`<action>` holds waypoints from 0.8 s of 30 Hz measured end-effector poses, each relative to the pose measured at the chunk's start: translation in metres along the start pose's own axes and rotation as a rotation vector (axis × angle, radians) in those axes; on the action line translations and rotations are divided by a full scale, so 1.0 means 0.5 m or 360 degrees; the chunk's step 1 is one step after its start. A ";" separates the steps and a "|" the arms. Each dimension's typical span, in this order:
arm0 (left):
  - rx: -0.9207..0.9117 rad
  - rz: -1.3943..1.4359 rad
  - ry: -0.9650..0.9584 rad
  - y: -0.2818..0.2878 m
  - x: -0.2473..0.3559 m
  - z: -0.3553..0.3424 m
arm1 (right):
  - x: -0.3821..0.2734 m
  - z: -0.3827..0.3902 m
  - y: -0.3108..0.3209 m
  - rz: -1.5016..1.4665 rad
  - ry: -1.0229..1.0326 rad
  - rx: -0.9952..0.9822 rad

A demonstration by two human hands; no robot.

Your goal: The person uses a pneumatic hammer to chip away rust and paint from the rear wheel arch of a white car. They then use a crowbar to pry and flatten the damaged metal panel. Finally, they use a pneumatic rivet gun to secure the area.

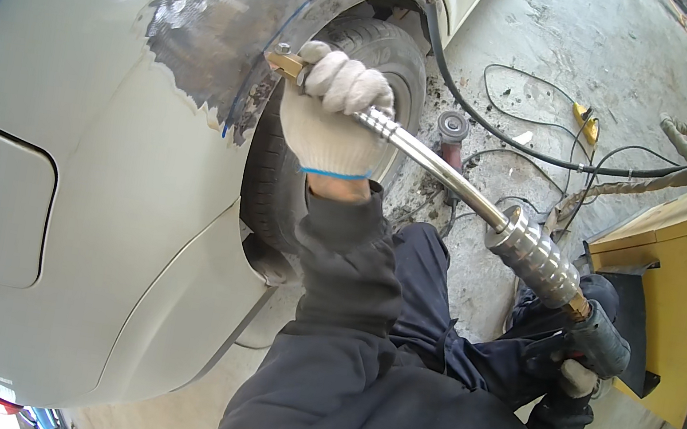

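A slide hammer dent puller (pixel 448 177) slants across the view, from the car's wheel arch down to the right. Its front shaft, just behind the brass-coloured tip (pixel 285 63), is wrapped by my left hand (pixel 338 106) in a white knit glove. That tip lies over the edge of the bare-metal patch (pixel 222 16) on the white car body; whether it touches cannot be told. The ribbed steel weight (pixel 535 256) sits far back on the shaft, next to the dark pistol handle (pixel 602 341). My right hand (pixel 578 377), also gloved and partly hidden, grips that handle.
The tyre (pixel 378 54) is behind my left hand. A thick black cable (pixel 500 136) runs from the wheel arch toward a yellow machine (pixel 681 295) on the right. On the concrete floor lie an angle grinder (pixel 452 137), thin cords and a yellow tool (pixel 585 123).
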State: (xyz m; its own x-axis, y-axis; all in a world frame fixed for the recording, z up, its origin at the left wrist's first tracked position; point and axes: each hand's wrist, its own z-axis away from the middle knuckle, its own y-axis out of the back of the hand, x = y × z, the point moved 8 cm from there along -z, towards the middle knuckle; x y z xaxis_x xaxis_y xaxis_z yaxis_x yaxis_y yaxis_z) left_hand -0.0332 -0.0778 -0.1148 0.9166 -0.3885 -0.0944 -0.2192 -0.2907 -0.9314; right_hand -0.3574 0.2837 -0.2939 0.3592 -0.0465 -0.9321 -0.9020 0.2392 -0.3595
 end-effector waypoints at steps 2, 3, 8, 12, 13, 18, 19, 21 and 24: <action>0.0071 -0.0233 -0.0344 -0.023 -0.039 0.027 | -0.002 0.000 -0.003 -0.0031 -0.0010 0.0124; 0.0080 -0.0597 -0.0497 -0.039 -0.089 0.052 | -0.004 -0.001 -0.002 -0.0021 -0.0010 0.0182; 0.0312 -0.0667 0.0165 -0.022 -0.302 0.118 | -0.004 -0.009 -0.010 0.0050 -0.0046 0.0063; 0.0424 -0.0790 -0.0100 0.020 -0.233 0.129 | 0.007 0.005 0.009 0.0108 -0.0026 0.0055; 0.0376 -0.0754 0.0052 0.029 -0.255 0.138 | 0.003 0.008 0.007 0.0122 0.0030 -0.0012; 0.0273 -0.0943 0.0058 0.025 -0.316 0.163 | 0.016 0.009 0.031 0.0125 -0.0008 0.0053; 0.0258 -0.1055 0.0037 0.012 -0.305 0.154 | 0.017 0.009 0.036 0.0149 -0.0010 0.0071; 0.0400 -0.1415 -0.0176 -0.014 -0.225 0.121 | 0.020 0.008 0.035 0.0087 0.0014 0.0003; 0.0580 -0.0768 -0.0651 -0.052 -0.027 0.051 | 0.027 0.009 0.043 0.0058 0.0038 0.0017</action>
State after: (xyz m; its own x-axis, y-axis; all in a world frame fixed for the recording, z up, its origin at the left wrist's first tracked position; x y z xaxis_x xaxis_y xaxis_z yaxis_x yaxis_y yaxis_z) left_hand -0.0315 -0.0427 -0.0982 0.9503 0.0877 0.2988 0.3007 -0.0098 -0.9537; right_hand -0.3707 0.2923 -0.3141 0.3202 -0.0604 -0.9454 -0.9118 0.2513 -0.3248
